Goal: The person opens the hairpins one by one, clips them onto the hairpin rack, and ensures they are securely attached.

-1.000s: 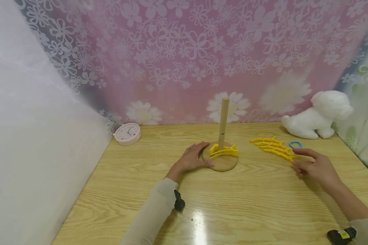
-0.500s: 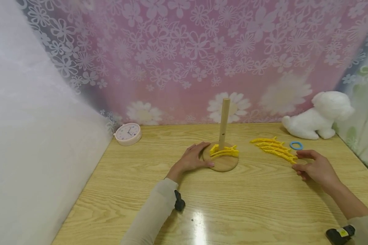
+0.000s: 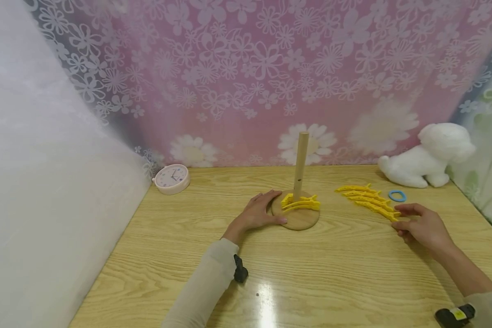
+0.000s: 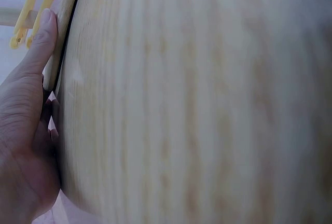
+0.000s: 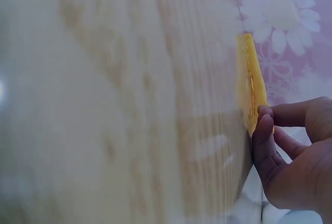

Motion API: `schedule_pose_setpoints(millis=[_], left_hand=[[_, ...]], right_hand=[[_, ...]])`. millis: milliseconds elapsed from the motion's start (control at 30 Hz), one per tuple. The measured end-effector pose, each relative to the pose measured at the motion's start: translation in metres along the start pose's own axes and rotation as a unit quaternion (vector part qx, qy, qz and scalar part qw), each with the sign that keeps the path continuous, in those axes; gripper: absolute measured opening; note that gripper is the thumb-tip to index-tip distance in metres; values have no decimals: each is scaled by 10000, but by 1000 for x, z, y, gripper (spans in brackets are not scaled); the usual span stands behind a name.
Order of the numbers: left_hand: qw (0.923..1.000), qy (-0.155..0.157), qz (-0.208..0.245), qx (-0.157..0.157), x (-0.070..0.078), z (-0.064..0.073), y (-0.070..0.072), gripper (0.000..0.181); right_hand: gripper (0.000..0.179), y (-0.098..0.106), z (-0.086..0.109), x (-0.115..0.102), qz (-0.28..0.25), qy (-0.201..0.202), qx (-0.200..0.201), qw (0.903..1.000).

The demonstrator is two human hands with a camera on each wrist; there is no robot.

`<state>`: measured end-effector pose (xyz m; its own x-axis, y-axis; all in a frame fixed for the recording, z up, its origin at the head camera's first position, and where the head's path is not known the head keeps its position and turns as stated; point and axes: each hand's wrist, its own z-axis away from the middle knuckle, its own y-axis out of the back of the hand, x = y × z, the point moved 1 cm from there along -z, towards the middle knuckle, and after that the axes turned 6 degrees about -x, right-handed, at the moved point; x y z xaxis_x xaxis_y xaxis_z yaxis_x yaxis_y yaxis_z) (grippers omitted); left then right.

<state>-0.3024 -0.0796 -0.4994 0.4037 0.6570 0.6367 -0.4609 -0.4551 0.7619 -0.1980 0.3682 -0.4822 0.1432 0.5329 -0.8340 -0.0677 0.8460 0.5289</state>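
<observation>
A round wooden base (image 3: 299, 223) with an upright wooden post (image 3: 301, 166) stands mid-table. Yellow curved plastic pieces (image 3: 301, 206) lie on it around the foot of the post. My left hand (image 3: 257, 213) holds the base's left rim, thumb (image 4: 45, 29) on top and fingers at the far side. To the right, several more yellow pieces lie in a staggered row. My right hand (image 3: 424, 228) pinches the right end of the nearest yellow curved plastic piece (image 3: 375, 210) between thumb and fingers. That piece lies low at the tabletop in the right wrist view.
A blue ring (image 3: 397, 196) lies just behind the right hand. At the back right sits a white toy dog (image 3: 428, 155); at the back left, a pink clock (image 3: 172, 178). A flowered pink curtain (image 3: 246, 91) hangs behind the wood-grain table (image 3: 332, 273).
My right hand has shifted slightly nearer, drawing the end of its yellow curved plastic piece a little away from the others. The left hand keeps its place on the base.
</observation>
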Motion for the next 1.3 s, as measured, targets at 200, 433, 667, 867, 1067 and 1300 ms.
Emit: schedule_pose_setpoints(millis=[200,433,667,867,1067,1300], left_hand=[[10000,-42,0,0,-1,-1,0,98],[10000,-29,-15,-12,-1,-1,1,98],[10000,-47,-69,10,0,-1,0,97],[9999,-57,-103,30,1,-1,0,96],[9999,-40,-91,19,0,-1,0,96],[10000,-13,-74,20,-1,-2,-1,97]], right_hand=[[55,3,3,-3,11,-70,-269,9996],[49,5,11,-7,182,175,-241,9994],[34,8,13,-4,-2,678,143,9976],[38,8,12,-10,-411,1254,243,9910],[37,-1,7,-24,-943,1664,-25,9815],[40,-17,2,-42,-920,2126,-368,9721]])
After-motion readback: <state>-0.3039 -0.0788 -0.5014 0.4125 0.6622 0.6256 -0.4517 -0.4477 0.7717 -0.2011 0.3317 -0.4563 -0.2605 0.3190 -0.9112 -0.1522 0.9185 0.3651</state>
